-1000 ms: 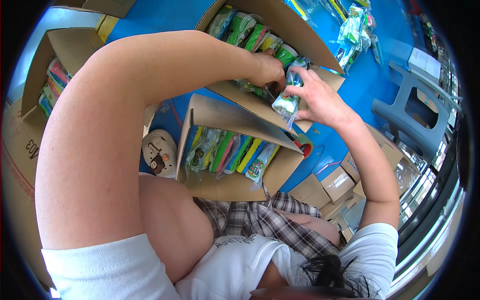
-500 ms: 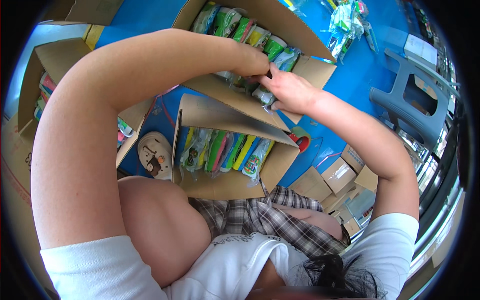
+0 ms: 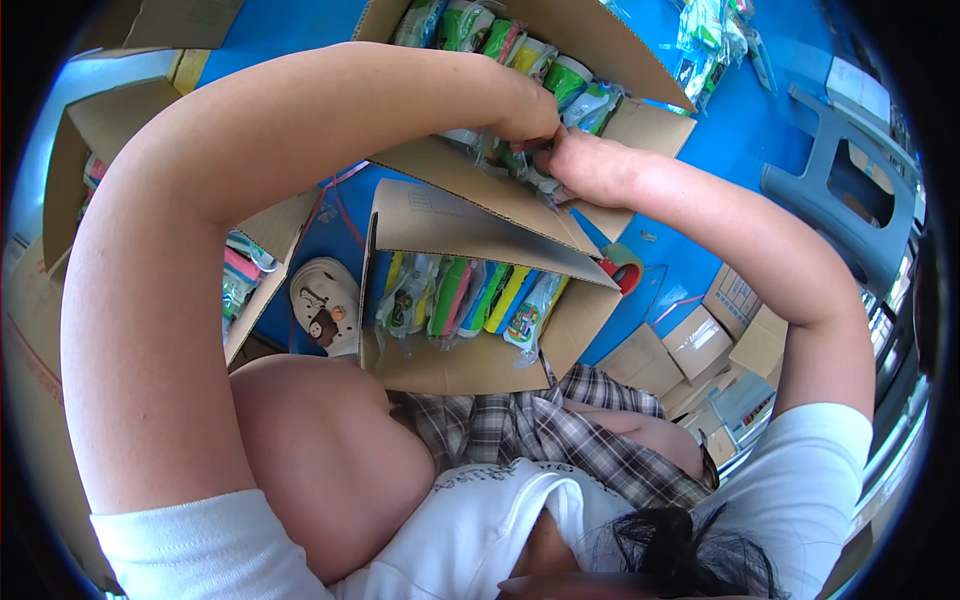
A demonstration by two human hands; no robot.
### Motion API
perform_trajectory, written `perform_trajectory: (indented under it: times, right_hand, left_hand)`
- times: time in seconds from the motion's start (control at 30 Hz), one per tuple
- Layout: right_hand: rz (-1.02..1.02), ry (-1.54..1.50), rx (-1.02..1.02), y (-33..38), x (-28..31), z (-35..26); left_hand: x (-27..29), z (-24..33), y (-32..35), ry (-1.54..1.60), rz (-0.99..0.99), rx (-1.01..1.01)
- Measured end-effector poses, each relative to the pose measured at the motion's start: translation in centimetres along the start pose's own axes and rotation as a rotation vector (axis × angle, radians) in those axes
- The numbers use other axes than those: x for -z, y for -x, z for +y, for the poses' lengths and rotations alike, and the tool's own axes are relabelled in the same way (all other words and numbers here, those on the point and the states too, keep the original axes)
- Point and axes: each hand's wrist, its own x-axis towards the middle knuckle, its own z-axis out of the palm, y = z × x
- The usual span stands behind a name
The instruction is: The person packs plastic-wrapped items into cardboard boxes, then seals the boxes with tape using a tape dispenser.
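My left hand [image 3: 528, 110] and my right hand [image 3: 592, 168] meet over the near side of a cardboard box [image 3: 470, 182]. Their fingers are bent close together among clear-bagged packs [image 3: 535, 60] in green, white, yellow and pink, standing in a row. Both hands look closed, but what lies between the fingertips is hidden. Closer to me, a second open carton [image 3: 455, 368] holds another row of bagged packs [image 3: 492, 298] in green, yellow, pink and blue. Its raised flap stands between its packs and the far box.
A cream clog [image 3: 328, 300] rests left of the nearer carton. Beside that carton's right corner lies a red tape roll [image 3: 626, 270]. More bagged packs [image 3: 240, 272] fill a carton at left. A grey-blue stool [image 3: 850, 200] stands right, with small cartons [image 3: 700, 340] below it.
The whole view has shifted slightly, moving the cartons rightward in the picture. My right hand's fingers are more curled in beside my left hand, which stays at the packs.
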Motion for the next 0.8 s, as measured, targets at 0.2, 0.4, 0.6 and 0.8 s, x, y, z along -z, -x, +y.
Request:
perform_trajectory:
  times: [0.2,0.4,0.6,0.8]
  right_hand:
    - [0.225,-0.293,-0.171,-2.0,-3.0,0.8]
    - [0.308,0.092,0.058,-2.3,-3.9,1.8]
    - [-0.071,0.232,-0.232,-1.6,1.0,-0.8]
    - [-0.050,0.320,-0.367,-3.8,-1.7,-1.4]
  left_hand:
    - [3.0,2.6,1.6,-0.034,-0.114,0.122]
    - [7.3,1.7,6.5,-0.108,0.654,-0.213]
    - [7.6,-0.7,14.8,-0.078,1.316,0.300]
    - [5.3,-2.9,16.2,0.822,0.718,0.228]
